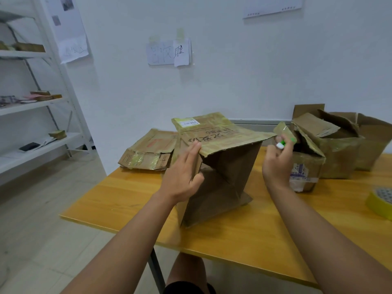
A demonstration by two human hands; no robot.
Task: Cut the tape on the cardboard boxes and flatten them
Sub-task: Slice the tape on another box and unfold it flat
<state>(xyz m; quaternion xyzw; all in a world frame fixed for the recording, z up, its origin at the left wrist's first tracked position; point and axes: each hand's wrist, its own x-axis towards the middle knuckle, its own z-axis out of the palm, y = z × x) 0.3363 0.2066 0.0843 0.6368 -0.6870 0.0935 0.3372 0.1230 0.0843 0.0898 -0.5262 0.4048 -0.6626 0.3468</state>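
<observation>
- A white wall (233,71) stands behind a yellow-orange wooden table (244,236); taped to the wall is a cluster of paper notes (169,52) with large handwritten characters, of which I can read only "鞋".
- White metal shelving (31,102) at the left holds small, flat cardboard pieces and papers, too blurred to read.
- The half-collapsed cardboard box (220,166) stands on the table between my hands, its brown corrugated walls skewed into a slanted shape and the open side facing me.
- Its upper flap carries glossy yellowish tape, a white shipping label (188,123) with a barcode I cannot read, and dark handwritten characters seen upside down.
- My left hand (184,172) clamps the box's left wall edge, thumb inside, fingers flat along the outside of the flap.
- My right hand (277,162) is closed around a small green-and-white cutter (283,143), held just to the right of the box and clear of it.
- A flattened box (146,153) lies at the table's far left corner, patched with shiny tape and faint red print.
- At the right sit more opened, crumpled boxes (331,145); the nearest bears a white-and-blue printed label (301,172), illegible.
- A yellow tape roll (380,203) lies at the table's right edge.
</observation>
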